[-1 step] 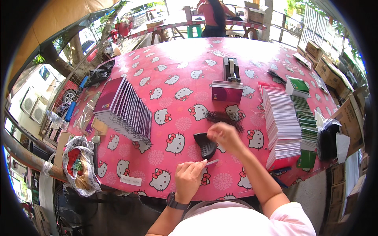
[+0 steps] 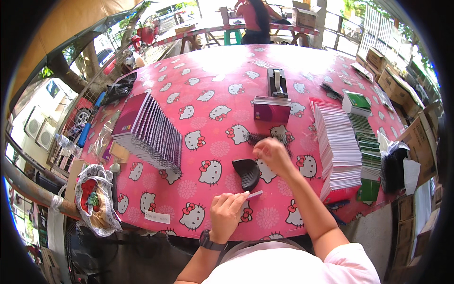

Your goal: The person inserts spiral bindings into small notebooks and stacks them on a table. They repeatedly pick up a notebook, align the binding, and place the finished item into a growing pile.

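Observation:
My left hand (image 2: 226, 213), a dark watch on its wrist, pinches a short, narrow, pale strip (image 2: 255, 194) near the table's front edge. Just beyond that strip lies a black, curved, fan-shaped piece (image 2: 247, 175); its kind is unclear. My right hand (image 2: 273, 154) hovers past it with curled fingers, partly in front of several black binding coils (image 2: 255, 138). Anything between those fingers is too small or hidden to make out. Behind the coils stands a small stack of purple notebooks (image 2: 272, 111), with a black tape dispenser (image 2: 277, 81) right behind it.
Spiral notebooks (image 2: 149, 132) stand in a long row at left. On the right are stacks of white-paged books (image 2: 335, 151) and green-covered books (image 2: 366, 146). A cloth bag (image 2: 97, 201) hangs at the left edge. Cardboard boxes (image 2: 402, 90) line the right side. A person (image 2: 257, 23) sits at a far table.
My right hand has shifted slightly away from me, off the black curved piece and over the coils. My left hand stays put with the pale strip.

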Available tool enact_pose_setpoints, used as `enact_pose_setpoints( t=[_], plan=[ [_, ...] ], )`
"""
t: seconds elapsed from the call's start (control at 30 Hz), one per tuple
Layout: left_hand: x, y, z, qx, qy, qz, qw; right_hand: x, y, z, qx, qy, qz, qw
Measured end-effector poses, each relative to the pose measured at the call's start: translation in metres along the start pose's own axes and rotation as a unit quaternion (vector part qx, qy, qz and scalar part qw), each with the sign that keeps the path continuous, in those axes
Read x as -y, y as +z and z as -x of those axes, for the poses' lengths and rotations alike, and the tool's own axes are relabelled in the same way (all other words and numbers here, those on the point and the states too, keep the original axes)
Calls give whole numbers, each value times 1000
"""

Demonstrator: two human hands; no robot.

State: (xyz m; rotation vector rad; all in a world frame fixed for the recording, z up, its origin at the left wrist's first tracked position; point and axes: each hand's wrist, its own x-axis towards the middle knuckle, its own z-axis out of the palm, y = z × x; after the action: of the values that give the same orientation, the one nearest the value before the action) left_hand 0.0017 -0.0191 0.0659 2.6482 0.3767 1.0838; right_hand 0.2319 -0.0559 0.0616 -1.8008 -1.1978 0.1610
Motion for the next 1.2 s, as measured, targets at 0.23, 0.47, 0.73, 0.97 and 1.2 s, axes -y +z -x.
enact_pose_setpoints(
  t=[0.23, 0.47, 0.73, 0.97, 1.2],
  plan=[
    [26, 8, -9, -4, 101, 26, 995, -38, 12, -21, 35, -26, 329, 943],
    [26, -7, -8, 24, 122, 51, 991, -39, 13, -8, 44, -21, 361, 931],
    [31, -13, -18, 59, 63, 10, 996, -26, -4, -12, 94, 64, 315, 942],
    [19, 5, -8, 2, 3, 23, 1000, 35, -1, 33, -75, -52, 222, 971],
    [24, 12, -1, -27, 16, 21, 999, 53, 42, 53, -16, -40, 83, 996]
  ],
)
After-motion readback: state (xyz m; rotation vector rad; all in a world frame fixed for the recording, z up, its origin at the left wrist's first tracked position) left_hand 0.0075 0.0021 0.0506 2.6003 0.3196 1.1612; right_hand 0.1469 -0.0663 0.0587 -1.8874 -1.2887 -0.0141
